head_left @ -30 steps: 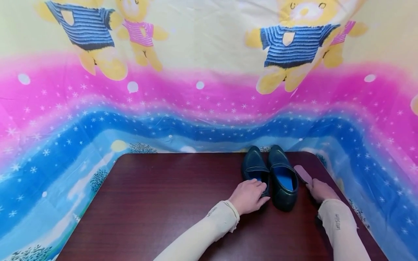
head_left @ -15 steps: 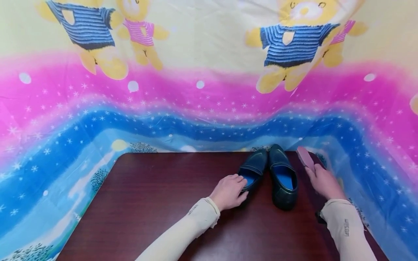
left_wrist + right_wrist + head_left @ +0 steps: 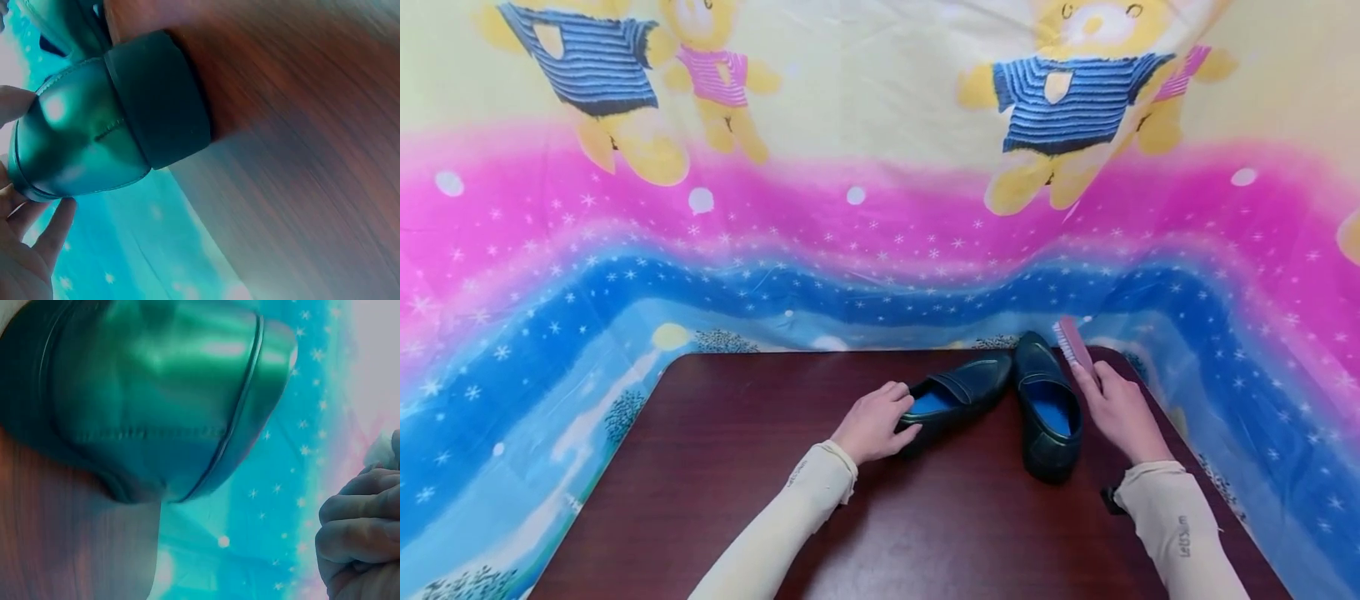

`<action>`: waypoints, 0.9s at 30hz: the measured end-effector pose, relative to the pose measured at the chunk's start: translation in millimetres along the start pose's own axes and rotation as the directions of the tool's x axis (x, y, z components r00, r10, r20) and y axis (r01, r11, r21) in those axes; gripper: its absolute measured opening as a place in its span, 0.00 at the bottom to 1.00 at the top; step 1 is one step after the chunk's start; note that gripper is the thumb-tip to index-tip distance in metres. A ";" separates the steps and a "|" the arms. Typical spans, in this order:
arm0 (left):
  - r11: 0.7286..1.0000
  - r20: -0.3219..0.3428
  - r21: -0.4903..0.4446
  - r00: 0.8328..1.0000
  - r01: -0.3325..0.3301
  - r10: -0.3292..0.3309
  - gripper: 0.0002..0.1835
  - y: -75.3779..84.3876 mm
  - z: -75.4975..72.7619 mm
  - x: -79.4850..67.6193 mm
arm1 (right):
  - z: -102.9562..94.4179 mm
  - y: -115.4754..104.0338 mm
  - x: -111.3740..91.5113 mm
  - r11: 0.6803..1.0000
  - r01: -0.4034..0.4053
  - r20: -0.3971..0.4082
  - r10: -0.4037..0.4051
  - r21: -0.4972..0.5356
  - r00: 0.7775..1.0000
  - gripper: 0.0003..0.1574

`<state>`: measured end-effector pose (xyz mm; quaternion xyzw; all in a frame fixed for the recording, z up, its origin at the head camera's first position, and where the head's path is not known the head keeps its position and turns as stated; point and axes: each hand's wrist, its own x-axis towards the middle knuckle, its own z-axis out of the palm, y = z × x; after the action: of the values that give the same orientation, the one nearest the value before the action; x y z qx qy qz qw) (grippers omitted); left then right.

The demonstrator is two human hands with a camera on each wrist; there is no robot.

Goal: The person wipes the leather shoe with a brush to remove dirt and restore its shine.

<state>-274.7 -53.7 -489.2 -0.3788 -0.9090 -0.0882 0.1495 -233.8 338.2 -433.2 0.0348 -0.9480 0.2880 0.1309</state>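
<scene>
Dark shoe (image 3: 967, 385) slants with its heel held in the left grip (image 3: 876, 422); the right grip (image 3: 1123, 410) holds a pink brush (image 3: 1077, 343).

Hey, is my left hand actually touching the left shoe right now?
Touching. The left wrist view shows your left hand gripping the left shoe at its heel end, with no gap at the fingertips.

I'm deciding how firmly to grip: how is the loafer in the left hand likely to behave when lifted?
That loafer likely stays fairly stiff: its opening holds its shape. Its glossy surface could make it slip from a light grip. The broad, blocky heel suggests it is unlikely to roll when set down.
</scene>
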 end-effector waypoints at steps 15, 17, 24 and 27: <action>0.901 0.031 -0.298 0.946 0.316 -0.322 0.19 -69.1 -1.8 -28.6 | 11.8 -31.3 -1.5 0.997 0.076 0.015 -0.076 0.027 0.997 0.26; 0.866 0.080 -0.354 0.934 0.354 -0.349 0.21 -73.4 0.6 -31.3 | 13.8 -33.6 -2.0 0.996 0.079 0.024 -0.080 0.037 0.996 0.26; 0.762 0.201 -0.498 0.910 0.414 -0.363 0.42 -73.6 15.1 -30.4 | 18.9 -39.3 -1.5 0.995 0.089 0.033 -0.091 0.049 0.995 0.25; 0.751 0.202 -0.515 0.910 0.414 -0.363 0.55 -73.3 20.9 -28.2 | 22.5 -42.3 -0.6 0.995 0.087 0.047 -0.090 0.058 0.995 0.25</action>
<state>-312.6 -117.8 -521.8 -0.2118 -0.9097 -0.3561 -0.0271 -232.4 290.5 -428.6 0.0877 -0.9401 0.3071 0.1190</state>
